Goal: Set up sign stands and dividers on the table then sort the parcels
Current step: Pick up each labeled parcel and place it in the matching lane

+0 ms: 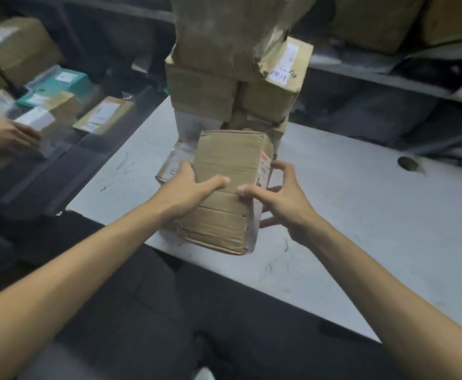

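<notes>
1. Brown parcel is held at the near edge of the desk, just in front of the tall parcel stack; its near end overhangs the edge.
2. Left hand is clamped on the parcel's left side, thumb across the top; right hand is spread, thumb on the top face, fingers curled loose beside the right side; full grip not confirmed.
3. Risk: parcel is carried mostly by one hand; a slip could drop it off the edge.
4. Risk: stack looks tall and uneven; a nudge from the parcel could topple it.
5. No sign stands or dividers are seen; a mis-sort is likely without them.
6. Another person's hand is seen at far left on other parcels.
</notes>
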Motion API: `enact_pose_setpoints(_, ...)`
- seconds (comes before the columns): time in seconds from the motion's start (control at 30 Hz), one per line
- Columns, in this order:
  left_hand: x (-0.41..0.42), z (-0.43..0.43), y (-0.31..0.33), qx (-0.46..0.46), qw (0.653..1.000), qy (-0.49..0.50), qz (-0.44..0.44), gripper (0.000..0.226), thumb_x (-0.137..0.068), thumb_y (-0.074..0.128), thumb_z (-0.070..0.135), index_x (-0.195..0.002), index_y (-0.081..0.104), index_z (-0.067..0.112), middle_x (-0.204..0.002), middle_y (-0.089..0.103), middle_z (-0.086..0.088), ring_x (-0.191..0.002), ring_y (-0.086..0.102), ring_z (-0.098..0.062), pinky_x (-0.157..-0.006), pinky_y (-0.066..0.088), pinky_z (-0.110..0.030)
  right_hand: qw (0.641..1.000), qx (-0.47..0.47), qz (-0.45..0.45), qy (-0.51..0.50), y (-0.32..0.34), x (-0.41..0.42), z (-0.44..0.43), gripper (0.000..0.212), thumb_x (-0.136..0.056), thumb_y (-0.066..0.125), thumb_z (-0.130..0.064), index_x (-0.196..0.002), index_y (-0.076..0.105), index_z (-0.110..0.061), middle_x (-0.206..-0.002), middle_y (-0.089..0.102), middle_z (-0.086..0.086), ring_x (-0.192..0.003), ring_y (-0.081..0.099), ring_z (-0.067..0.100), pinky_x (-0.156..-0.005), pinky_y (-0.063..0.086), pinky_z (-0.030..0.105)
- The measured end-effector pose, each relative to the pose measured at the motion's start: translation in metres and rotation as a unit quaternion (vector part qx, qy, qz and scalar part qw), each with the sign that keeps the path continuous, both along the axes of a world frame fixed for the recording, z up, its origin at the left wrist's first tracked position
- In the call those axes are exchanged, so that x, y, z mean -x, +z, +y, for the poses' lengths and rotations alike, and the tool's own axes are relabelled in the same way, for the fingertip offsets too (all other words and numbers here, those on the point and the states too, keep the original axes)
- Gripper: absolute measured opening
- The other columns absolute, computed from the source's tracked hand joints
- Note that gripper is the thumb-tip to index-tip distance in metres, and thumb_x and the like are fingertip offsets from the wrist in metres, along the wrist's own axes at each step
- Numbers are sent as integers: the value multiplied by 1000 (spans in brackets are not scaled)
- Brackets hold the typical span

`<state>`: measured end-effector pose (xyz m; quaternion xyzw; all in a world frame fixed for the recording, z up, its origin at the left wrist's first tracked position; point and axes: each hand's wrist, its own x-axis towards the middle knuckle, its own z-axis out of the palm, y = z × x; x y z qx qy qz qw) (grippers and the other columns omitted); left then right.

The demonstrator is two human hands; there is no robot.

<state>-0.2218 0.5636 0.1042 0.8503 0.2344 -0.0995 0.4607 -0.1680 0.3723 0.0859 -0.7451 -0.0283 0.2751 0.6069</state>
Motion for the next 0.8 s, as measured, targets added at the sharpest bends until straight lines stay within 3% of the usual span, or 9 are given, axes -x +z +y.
enact_pose_setpoints(0.13, 4, -67, 22, 14, 999, -24, -27, 109, -58, 70, 76, -141, 28, 18, -129, 51, 3, -116, 54, -18, -82, 45, -31, 997, 39, -59, -38, 18, 17, -59, 82, -62, 85, -46, -124, 31, -46, -107, 66, -3, -98, 67, 21, -72, 62, 47)
enact_pose_setpoints(0.23, 5, -123, 34, -1, 997, -42, -64, 135, -42, 73, 79, -151, 8, 32, -146, 37, -4, -130, 44, -23, -106, 40, -41, 984, 104, -127, -67, 34, 34, -99, 81, -52, 76, -58, -117, 28, -51, -102, 68, -1, -95, 68, 25, -81, 58, 51)
enact_pose_setpoints(0.33, 6, -190, 42, 17, 996, -35, -75, 143, -40, 80, 72, -152, -3, 39, -148, 29, -10, -135, 36, -30, -112, 35, -47, 961, 159, -204, -96, 48, 58, -153, 84, -67, 79, -52, -132, 26, -42, -107, 64, -4, -98, 65, 23, -84, 54, 40)
enact_pose_setpoints(0.4, 6, -228, 45, 41, 992, -35, -114, 139, -38, 82, 67, -150, 5, 38, -145, 36, -7, -132, 41, -27, -110, 38, -49, 949, 166, -243, -112, 55, 73, -193, 92, -71, 82, -52, -140, 22, -40, -110, 62, -7, -96, 65, 19, -74, 50, 29)
enact_pose_setpoints(0.47, 7, -260, 44, 88, 983, -52, -152, 123, -43, 85, 61, -144, 20, 34, -136, 49, 0, -122, 52, -18, -103, 47, -46, 949, 145, -255, -119, 61, 86, -233, 102, -71, 83, -51, -147, 16, -38, -107, 59, -9, -95, 65, 16, -73, 52, 26)
enact_pose_setpoints(0.53, 9, -289, 47, 150, 973, -69, -162, 101, -57, 86, 51, -139, 30, 31, -127, 57, 5, -109, 61, -12, -84, 56, -38, 951, 110, -258, -127, 68, 95, -275, 103, -73, 81, -49, -151, 14, -36, -110, 57, -7, -97, 65, 14, -79, 56, 29)
enact_pose_setpoints(0.63, 13, -331, 58, 213, 962, -116, -128, 85, -65, 76, 51, -137, 35, 34, -120, 62, 7, -98, 65, -12, -58, 54, -29, 953, 85, -255, -140, 72, 102, -336, 83, -79, 78, -48, -146, 33, -35, -123, 59, -4, -111, 60, 14, -92, 54, 37)
enact_pose_setpoints(0.73, 15, -367, 66, 228, 948, -192, -113, 83, -65, 71, 54, -138, 36, 36, -114, 64, 8, -93, 68, -13, -65, 58, -37, 974, 41, -180, -133, 67, 107, -380, 82, -67, 77, -60, -139, 40, -50, -138, 52, -4, -126, 53, 20, -101, 49, 46)
enact_pose_setpoints(0.8, 13, -389, 66, 247, 933, -240, -101, 83, -62, 71, 58, -136, 41, 36, -113, 67, 6, -94, 70, -17, -72, 61, -44, 983, -47, -123, -126, 62, 112, -402, 85, -61, 80, -61, -135, 40, -55, -140, 54, -3, -128, 54, 23, -102, 45, 59)
